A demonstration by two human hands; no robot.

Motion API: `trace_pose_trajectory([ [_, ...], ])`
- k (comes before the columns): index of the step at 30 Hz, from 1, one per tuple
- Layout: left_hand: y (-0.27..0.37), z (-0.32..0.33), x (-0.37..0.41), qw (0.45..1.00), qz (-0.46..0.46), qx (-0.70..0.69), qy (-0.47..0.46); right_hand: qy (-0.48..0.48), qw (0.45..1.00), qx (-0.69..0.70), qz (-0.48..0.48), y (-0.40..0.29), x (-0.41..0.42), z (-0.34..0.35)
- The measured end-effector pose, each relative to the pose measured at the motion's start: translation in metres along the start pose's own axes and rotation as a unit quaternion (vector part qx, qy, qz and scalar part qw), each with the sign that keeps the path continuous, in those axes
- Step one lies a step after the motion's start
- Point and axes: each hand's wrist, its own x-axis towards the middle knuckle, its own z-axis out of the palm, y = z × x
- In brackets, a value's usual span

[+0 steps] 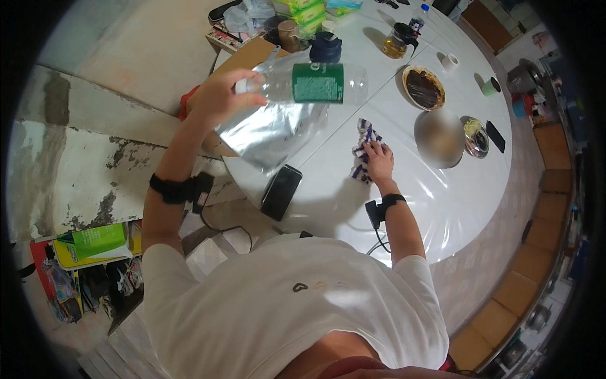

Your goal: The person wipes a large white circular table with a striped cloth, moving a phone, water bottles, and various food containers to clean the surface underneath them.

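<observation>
My left hand (232, 97) grips a clear plastic bottle (354, 84) at its white cap end. The bottle lies sideways in the air and has a green label with writing; it looks empty. Beneath it, a silver foil bag (265, 135) lies at the table's left edge. My right hand (380, 161) is on a crumpled blue-and-white checked cloth (363, 130), pressed against the white round table (326, 166). Part of the cloth is hidden under the fingers. Near the front edge, between my arms, lies a black smartphone (281, 193).
Right of the cloth are a blurred round dish (439, 139), a plate of dark food (424, 88), a small bowl (476, 143) and another phone (495, 136). A glass teapot (396, 43) and a dark blue lidded container (325, 47) stand farther back. Cables hang from both wrist straps.
</observation>
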Motion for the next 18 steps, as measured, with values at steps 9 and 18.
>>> trace_pose_trajectory([
  [9, -0.052, 0.049, 0.101, 0.998, 0.046, 0.044, -0.027, 0.019, 0.999, 0.026, -0.007, -0.001, 0.0, 0.004],
  [18, -0.036, 0.055, 0.138, 0.982, 0.151, 0.103, 0.048, 0.005, 1.0, 0.019, -0.009, 0.0, 0.001, 0.005],
])
